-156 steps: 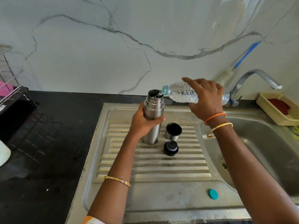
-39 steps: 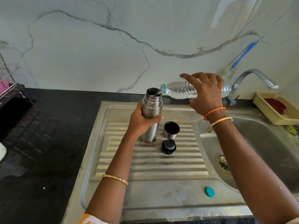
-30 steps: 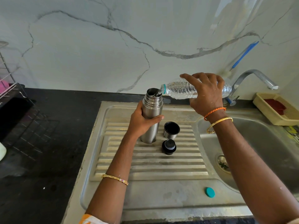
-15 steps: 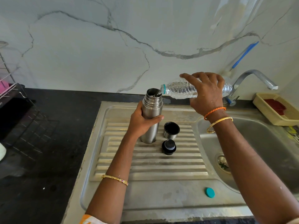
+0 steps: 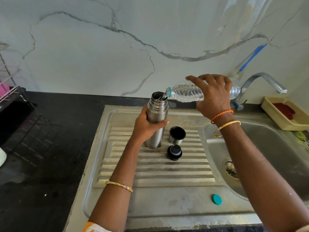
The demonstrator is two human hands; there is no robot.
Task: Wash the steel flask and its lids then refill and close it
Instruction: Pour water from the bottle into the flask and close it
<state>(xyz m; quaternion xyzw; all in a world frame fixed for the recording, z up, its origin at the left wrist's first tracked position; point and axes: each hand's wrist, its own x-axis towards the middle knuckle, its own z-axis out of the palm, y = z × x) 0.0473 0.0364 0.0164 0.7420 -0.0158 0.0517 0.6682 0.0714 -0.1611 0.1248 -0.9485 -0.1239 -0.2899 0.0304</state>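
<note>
The steel flask (image 5: 158, 113) stands upright and uncapped on the ribbed drainboard (image 5: 155, 171). My left hand (image 5: 147, 127) grips its body. My right hand (image 5: 213, 96) holds a clear plastic water bottle (image 5: 185, 93) tipped sideways, its mouth over the flask's opening, and water runs into the flask. Just right of the flask the steel cup lid (image 5: 177, 135) stands with its open side up. The black stopper lid (image 5: 174, 152) sits in front of the cup lid.
The bottle's teal cap (image 5: 216, 199) lies near the drainboard's front right. The sink basin (image 5: 267, 153) with its drain (image 5: 230, 170) is on the right, under the tap (image 5: 265, 81). A yellow tray (image 5: 284, 114) sits at far right, a wire dish rack (image 5: 10, 91) at far left on the black counter (image 5: 43, 164).
Both hands have kept their grips over the last seconds. The bottle stays tipped over the flask and the pouring goes on; the view has shifted only slightly.
</note>
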